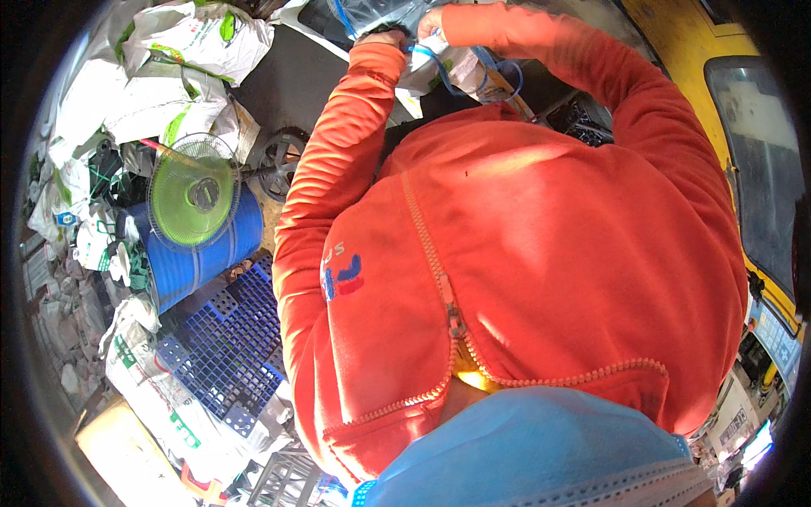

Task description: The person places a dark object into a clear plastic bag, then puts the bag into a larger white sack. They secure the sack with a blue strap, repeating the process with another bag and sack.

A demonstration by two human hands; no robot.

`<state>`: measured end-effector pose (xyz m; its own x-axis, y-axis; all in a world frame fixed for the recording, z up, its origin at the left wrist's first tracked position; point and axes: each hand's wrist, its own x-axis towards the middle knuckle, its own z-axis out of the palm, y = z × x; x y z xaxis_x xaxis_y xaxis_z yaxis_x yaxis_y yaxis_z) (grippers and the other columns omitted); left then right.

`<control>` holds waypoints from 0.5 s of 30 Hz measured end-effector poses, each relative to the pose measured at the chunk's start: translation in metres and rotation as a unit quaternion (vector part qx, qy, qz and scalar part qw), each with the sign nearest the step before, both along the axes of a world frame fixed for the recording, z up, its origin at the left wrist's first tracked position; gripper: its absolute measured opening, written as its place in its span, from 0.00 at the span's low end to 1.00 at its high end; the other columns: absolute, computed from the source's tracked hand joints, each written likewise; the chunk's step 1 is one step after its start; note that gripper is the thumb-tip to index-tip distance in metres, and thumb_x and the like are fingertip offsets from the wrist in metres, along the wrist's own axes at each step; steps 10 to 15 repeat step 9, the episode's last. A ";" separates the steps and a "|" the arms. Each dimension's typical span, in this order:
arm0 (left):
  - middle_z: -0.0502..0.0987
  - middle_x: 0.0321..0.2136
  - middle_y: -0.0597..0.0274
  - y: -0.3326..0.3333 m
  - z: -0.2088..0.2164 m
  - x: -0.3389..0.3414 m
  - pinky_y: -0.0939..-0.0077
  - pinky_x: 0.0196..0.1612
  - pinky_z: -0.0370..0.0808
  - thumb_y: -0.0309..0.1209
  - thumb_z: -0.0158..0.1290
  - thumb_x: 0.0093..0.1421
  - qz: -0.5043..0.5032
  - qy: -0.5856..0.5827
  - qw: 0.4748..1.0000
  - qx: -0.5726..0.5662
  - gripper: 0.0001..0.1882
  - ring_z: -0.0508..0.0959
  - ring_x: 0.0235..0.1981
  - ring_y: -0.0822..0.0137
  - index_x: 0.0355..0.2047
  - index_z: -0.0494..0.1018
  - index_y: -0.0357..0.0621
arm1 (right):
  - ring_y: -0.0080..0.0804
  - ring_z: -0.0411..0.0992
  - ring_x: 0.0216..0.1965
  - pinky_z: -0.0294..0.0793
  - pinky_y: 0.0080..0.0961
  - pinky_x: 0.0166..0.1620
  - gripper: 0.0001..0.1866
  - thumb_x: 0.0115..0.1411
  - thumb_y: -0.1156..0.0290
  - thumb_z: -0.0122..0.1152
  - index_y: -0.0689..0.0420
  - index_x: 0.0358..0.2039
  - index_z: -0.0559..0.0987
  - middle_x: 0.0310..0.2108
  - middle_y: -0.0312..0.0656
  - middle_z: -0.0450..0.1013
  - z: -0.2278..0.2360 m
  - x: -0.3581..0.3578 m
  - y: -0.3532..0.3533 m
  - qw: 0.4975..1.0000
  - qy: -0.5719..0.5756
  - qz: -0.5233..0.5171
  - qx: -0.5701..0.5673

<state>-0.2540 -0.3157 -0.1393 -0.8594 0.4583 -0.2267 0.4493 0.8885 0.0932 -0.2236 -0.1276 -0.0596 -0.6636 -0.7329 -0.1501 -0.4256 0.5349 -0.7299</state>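
Both hands are working far up top: left hand [382, 38] and right hand [429, 23] are pinching a crinkly plastic bag [448, 72]; looks light, floppy, best grabbed by its blue handles [431, 57].

A cluttered storage or scrap-sorting yard. Stuffed white sacks [190, 38], a blue barrel [207, 253], a green fan grille [193, 193] and blue plastic crates [232, 346] lie heaped together. A yellow vehicle [688, 42] stands alongside.

jacket [541, 253]: orange, zipped | sleeves: ribbed | mask [541, 456]: blue
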 end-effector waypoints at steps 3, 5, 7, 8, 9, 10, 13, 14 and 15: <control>0.73 0.31 0.63 -0.016 -0.016 -0.011 0.76 0.38 0.70 0.25 0.55 0.42 -0.023 -0.222 0.828 0.515 0.17 0.72 0.33 0.68 0.35 0.70 0.49 | 0.33 0.69 0.26 0.66 0.30 0.30 0.17 0.49 0.62 0.51 0.61 0.34 0.73 0.26 0.44 0.72 -0.003 -0.004 0.003 0.999 0.037 0.008 0.036; 0.72 0.29 0.68 -0.032 -0.010 -0.015 0.82 0.34 0.69 0.15 0.53 0.40 -0.066 -0.167 0.817 0.548 0.20 0.71 0.31 0.74 0.35 0.69 0.45 | 0.33 0.69 0.28 0.66 0.31 0.32 0.16 0.50 0.63 0.48 0.61 0.35 0.72 0.29 0.44 0.72 -0.004 -0.005 0.003 0.976 0.043 -0.167 0.130; 0.72 0.29 0.69 -0.043 0.004 -0.012 0.84 0.33 0.69 0.17 0.53 0.41 -0.044 -0.222 0.799 0.558 0.18 0.71 0.29 0.76 0.35 0.70 0.45 | 0.35 0.69 0.29 0.66 0.31 0.33 0.17 0.51 0.63 0.47 0.61 0.36 0.72 0.31 0.44 0.71 -0.006 -0.012 -0.008 0.834 0.003 -0.481 0.272; 0.73 0.27 0.69 -0.044 0.011 -0.012 0.85 0.31 0.68 0.20 0.56 0.42 -0.010 -0.233 0.822 0.519 0.16 0.70 0.27 0.77 0.34 0.72 0.45 | 0.35 0.69 0.30 0.66 0.31 0.33 0.17 0.51 0.63 0.46 0.61 0.37 0.72 0.32 0.44 0.71 -0.007 -0.017 -0.017 0.717 -0.020 -0.613 0.331; 0.74 0.26 0.67 -0.044 0.017 -0.006 0.84 0.30 0.67 0.26 0.57 0.43 0.013 -0.213 0.856 0.472 0.14 0.70 0.27 0.76 0.34 0.74 0.45 | 0.35 0.69 0.30 0.66 0.31 0.33 0.17 0.51 0.63 0.46 0.61 0.37 0.72 0.32 0.44 0.71 -0.007 -0.024 -0.028 0.715 -0.023 -0.617 0.327; 0.74 0.26 0.67 -0.044 0.017 -0.006 0.84 0.30 0.67 0.26 0.57 0.43 0.013 -0.213 0.856 0.472 0.14 0.70 0.27 0.76 0.34 0.74 0.45 | 0.35 0.69 0.30 0.66 0.31 0.33 0.17 0.51 0.63 0.46 0.61 0.37 0.72 0.32 0.44 0.71 -0.007 -0.024 -0.028 0.715 -0.023 -0.617 0.327; 0.74 0.26 0.67 -0.044 0.017 -0.006 0.84 0.30 0.67 0.26 0.57 0.43 0.013 -0.213 0.856 0.472 0.14 0.70 0.27 0.76 0.34 0.74 0.45 | 0.35 0.69 0.30 0.66 0.31 0.33 0.17 0.51 0.63 0.46 0.61 0.37 0.72 0.32 0.44 0.71 -0.007 -0.024 -0.028 0.715 -0.023 -0.617 0.327; 0.74 0.26 0.67 -0.044 0.017 -0.006 0.84 0.30 0.67 0.26 0.57 0.43 0.013 -0.213 0.856 0.472 0.14 0.70 0.27 0.76 0.34 0.74 0.45 | 0.35 0.69 0.30 0.66 0.31 0.33 0.17 0.51 0.63 0.46 0.61 0.37 0.72 0.32 0.44 0.71 -0.007 -0.024 -0.028 0.715 -0.023 -0.617 0.327; 0.74 0.26 0.67 -0.044 0.017 -0.006 0.84 0.30 0.67 0.26 0.57 0.43 0.013 -0.213 0.856 0.472 0.14 0.70 0.27 0.76 0.34 0.74 0.45 | 0.35 0.69 0.30 0.66 0.31 0.33 0.17 0.51 0.63 0.46 0.61 0.37 0.72 0.32 0.44 0.71 -0.007 -0.024 -0.028 0.715 -0.023 -0.617 0.327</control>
